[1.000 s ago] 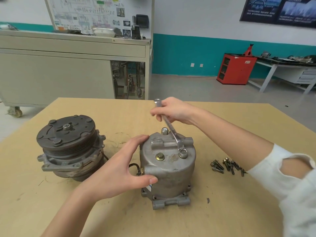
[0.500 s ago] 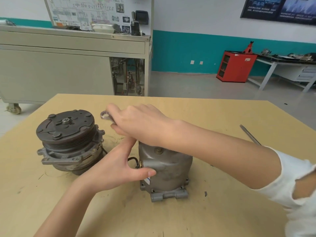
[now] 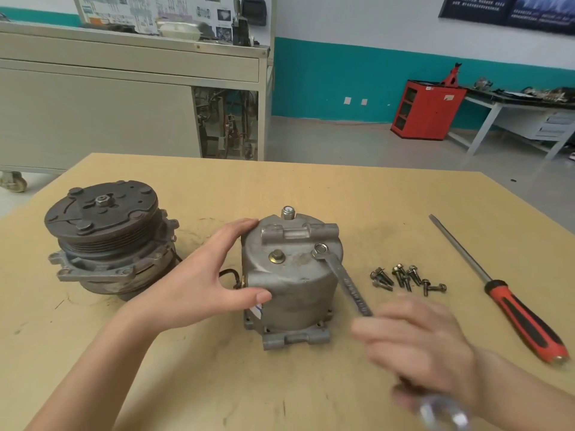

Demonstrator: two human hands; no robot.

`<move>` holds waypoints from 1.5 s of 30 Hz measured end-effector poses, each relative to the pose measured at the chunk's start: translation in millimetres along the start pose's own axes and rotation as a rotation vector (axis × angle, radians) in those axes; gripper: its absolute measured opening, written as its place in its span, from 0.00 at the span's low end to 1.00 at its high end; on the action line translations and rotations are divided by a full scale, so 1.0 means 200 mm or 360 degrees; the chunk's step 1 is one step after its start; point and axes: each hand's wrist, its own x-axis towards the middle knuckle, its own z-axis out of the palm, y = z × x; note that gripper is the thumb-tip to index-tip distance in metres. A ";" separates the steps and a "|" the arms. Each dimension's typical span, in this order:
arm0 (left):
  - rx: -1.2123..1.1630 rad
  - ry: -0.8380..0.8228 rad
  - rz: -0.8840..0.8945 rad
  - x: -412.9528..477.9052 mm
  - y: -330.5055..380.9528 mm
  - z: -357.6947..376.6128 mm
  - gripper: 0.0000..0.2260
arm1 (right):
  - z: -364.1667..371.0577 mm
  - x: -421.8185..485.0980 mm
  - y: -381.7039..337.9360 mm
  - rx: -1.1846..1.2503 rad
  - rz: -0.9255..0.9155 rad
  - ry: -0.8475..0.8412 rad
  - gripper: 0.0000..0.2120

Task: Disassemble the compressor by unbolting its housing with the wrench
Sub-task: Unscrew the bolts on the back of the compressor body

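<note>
Bracing the compressor housing (image 3: 289,284), which stands upright on the table (image 3: 280,188), the left hand (image 3: 199,281) wraps its left wall: the fingers (image 3: 239,227) lie along the upper left rim and the thumb presses the near face. The wrench (image 3: 345,281) has its ring end seated on a bolt on the housing's top, right of the brass plug (image 3: 276,256), and its shaft slants down past the housing's right side towards the viewer. The right hand (image 3: 426,346), near and to the right of the housing, grips the lower part of that shaft with its fingers curled round it; the wrench's other end sticks out below the hand.

The right hand and that end are smeared by motion blur, so single fingers are hard to tell apart. The bolt under the ring end is mostly covered. The left palm hides a dark wire at the housing's left side.

Right of the housing lie loose bolts (image 3: 404,278), and beyond them a red-handled screwdriver (image 3: 510,300). Left of the housing sits the clutch pulley (image 3: 105,237).
</note>
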 end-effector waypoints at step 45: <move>-0.0086 0.0036 -0.0167 0.01 0.02 0.02 0.46 | 0.04 0.03 -0.07 0.0017 0.0307 0.0465 0.26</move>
